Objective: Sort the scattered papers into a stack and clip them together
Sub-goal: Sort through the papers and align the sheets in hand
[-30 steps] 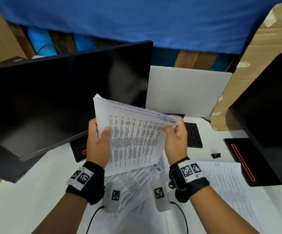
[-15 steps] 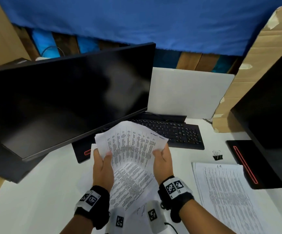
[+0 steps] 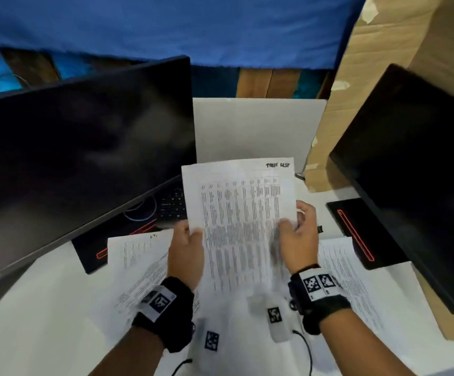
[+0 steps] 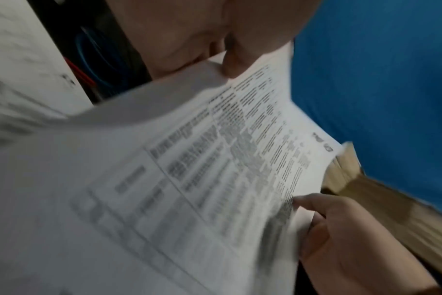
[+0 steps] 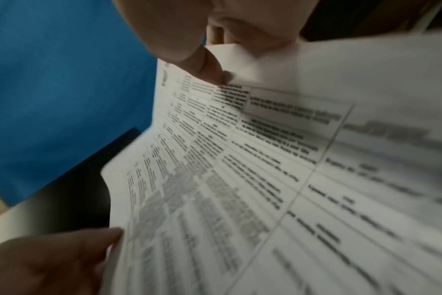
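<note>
I hold a bunch of printed sheets (image 3: 239, 213) upright above the white desk (image 3: 44, 308), print facing me. My left hand (image 3: 190, 240) pinches the left edge, thumb on the front (image 4: 230, 65). My right hand (image 3: 293, 226) grips the right edge, thumb on the print (image 5: 209, 67). In the right wrist view my left hand (image 5: 50, 259) shows at the sheets' far edge. More printed sheets lie flat on the desk, to the left (image 3: 136, 261) and to the right (image 3: 348, 280). A small black binder clip (image 3: 319, 228) peeks out just right of my right hand.
A large dark monitor (image 3: 84, 164) leans over the desk's left, with a black keyboard (image 3: 173, 204) under its edge. A second monitor (image 3: 416, 172) and its red-lined base (image 3: 361, 234) stand right, against cardboard (image 3: 383, 77). A white board (image 3: 253, 128) stands behind.
The hands dipped the sheets toward the desk, then raised them upright again, squared and facing me. My grip has moved to the sheets' side edges. A sheet now shows on the desk's left.
</note>
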The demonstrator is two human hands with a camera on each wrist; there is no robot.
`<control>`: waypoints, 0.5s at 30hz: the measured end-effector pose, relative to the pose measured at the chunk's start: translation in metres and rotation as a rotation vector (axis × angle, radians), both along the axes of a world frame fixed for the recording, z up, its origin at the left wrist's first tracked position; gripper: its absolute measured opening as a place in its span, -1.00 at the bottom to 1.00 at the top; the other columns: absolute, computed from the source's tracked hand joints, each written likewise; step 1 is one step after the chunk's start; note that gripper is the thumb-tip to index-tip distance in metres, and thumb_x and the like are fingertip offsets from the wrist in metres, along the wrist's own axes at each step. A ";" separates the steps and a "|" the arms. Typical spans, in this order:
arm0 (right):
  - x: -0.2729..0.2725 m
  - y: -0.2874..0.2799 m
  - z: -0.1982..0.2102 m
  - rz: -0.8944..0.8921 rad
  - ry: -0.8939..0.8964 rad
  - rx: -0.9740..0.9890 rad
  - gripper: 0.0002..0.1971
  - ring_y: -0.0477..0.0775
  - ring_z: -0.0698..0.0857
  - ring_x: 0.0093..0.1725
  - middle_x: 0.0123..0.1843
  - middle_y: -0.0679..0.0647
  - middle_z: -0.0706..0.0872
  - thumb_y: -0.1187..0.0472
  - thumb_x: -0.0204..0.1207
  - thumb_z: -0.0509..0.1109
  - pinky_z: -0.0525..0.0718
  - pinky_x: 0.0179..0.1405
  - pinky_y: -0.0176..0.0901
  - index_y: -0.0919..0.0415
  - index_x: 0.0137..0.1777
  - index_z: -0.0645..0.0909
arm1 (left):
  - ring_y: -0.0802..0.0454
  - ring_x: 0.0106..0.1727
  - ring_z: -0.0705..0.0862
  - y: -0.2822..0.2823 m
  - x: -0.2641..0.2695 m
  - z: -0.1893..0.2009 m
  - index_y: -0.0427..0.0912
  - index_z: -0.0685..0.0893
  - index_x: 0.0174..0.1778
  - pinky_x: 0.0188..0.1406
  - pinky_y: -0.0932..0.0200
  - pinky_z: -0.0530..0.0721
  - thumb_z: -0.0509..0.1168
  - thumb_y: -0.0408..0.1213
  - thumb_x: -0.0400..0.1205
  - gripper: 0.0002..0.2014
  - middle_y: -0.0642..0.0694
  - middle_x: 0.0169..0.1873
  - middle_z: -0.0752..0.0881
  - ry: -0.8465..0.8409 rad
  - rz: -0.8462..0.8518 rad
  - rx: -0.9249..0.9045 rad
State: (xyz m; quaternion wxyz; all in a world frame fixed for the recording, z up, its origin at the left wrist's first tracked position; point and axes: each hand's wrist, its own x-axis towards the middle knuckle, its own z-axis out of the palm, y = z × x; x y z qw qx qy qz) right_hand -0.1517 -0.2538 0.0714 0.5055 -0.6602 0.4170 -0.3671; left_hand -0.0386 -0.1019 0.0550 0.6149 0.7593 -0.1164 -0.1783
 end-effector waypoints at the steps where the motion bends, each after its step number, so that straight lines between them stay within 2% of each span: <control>1: -0.016 -0.016 0.000 -0.049 0.025 -0.010 -0.62 -0.19 0.74 -0.07 0.04 -0.11 0.71 0.44 0.56 0.25 0.70 -0.16 -0.42 -0.05 0.22 0.43 | 0.11 -0.40 0.47 -0.012 -0.009 -0.006 -0.17 0.54 -0.01 -0.44 0.24 0.40 0.15 -0.26 0.73 -0.91 0.07 -0.40 0.52 -0.027 -0.086 0.074; 3: -0.050 -0.048 -0.007 -0.113 0.176 -0.039 -0.63 -0.03 0.73 -0.14 0.03 0.02 0.72 0.41 0.57 0.24 0.66 -0.27 -0.35 -0.03 0.25 0.44 | 0.11 -0.44 0.53 -0.034 -0.032 -0.018 -0.19 0.56 -0.09 -0.58 0.36 0.46 0.19 -0.27 0.72 -0.88 0.06 -0.43 0.53 -0.021 -0.258 0.170; 4: -0.067 -0.064 -0.012 -0.129 0.271 -0.050 -0.63 0.03 0.71 -0.19 0.04 0.08 0.71 0.40 0.57 0.23 0.65 -0.31 -0.28 0.00 0.29 0.44 | 0.07 -0.46 0.60 -0.045 -0.044 -0.025 -0.19 0.57 -0.14 -0.62 0.29 0.56 0.21 -0.27 0.71 -0.86 -0.01 -0.44 0.60 0.009 -0.336 0.206; 5: -0.082 -0.078 -0.019 -0.143 0.358 -0.051 -0.62 0.09 0.70 -0.21 0.05 0.12 0.71 0.39 0.57 0.23 0.67 -0.29 -0.17 0.02 0.32 0.44 | 0.01 -0.47 0.66 -0.055 -0.056 -0.032 -0.20 0.57 -0.21 -0.57 0.18 0.67 0.23 -0.26 0.69 -0.83 -0.10 -0.44 0.67 0.032 -0.403 0.242; 7: -0.110 -0.099 -0.035 -0.166 0.488 -0.022 -0.60 0.21 0.71 -0.20 0.02 0.17 0.72 0.39 0.55 0.20 0.74 -0.14 0.04 0.03 0.34 0.44 | -0.11 -0.48 0.73 -0.075 -0.079 -0.048 -0.22 0.54 -0.34 -0.43 0.04 0.77 0.25 -0.26 0.65 -0.76 -0.24 -0.45 0.73 0.097 -0.501 0.317; 9: -0.132 -0.113 -0.051 -0.177 0.593 0.007 -0.60 0.27 0.71 -0.26 -0.12 0.19 0.73 0.38 0.53 0.19 0.75 -0.15 0.17 0.05 0.33 0.43 | -0.22 -0.40 0.80 -0.092 -0.098 -0.059 -0.18 0.45 -0.46 -0.36 -0.04 0.80 0.23 -0.29 0.61 -0.71 -0.24 -0.47 0.70 0.169 -0.576 0.381; 10: -0.141 -0.118 -0.058 -0.184 0.638 0.017 -0.60 0.27 0.70 -0.29 -0.21 0.19 0.72 0.39 0.53 0.18 0.75 -0.19 0.16 0.06 0.33 0.43 | -0.27 -0.32 0.82 -0.099 -0.106 -0.063 -0.16 0.42 -0.49 -0.32 -0.10 0.82 0.22 -0.29 0.59 -0.71 -0.24 -0.45 0.70 0.184 -0.608 0.405; 13: -0.160 -0.133 -0.078 -0.199 0.759 0.075 -0.59 0.26 0.64 -0.31 -0.34 0.11 0.62 0.39 0.53 0.17 0.66 -0.27 0.05 0.10 0.36 0.41 | -0.28 -0.21 0.83 -0.118 -0.121 -0.077 -0.27 0.55 -0.38 -0.22 -0.21 0.83 0.22 -0.24 0.53 -0.79 -0.38 -0.26 0.80 0.223 -0.699 0.501; 15: -0.166 -0.138 -0.091 -0.199 0.842 0.128 -0.56 0.24 0.62 -0.29 -0.32 0.10 0.61 0.38 0.52 0.18 0.59 -0.26 -0.01 0.10 0.38 0.38 | -0.29 -0.09 0.82 -0.128 -0.128 -0.084 -0.40 0.65 -0.16 -0.09 -0.18 0.82 0.21 -0.23 0.55 -0.74 -0.40 -0.10 0.80 0.209 -0.731 0.573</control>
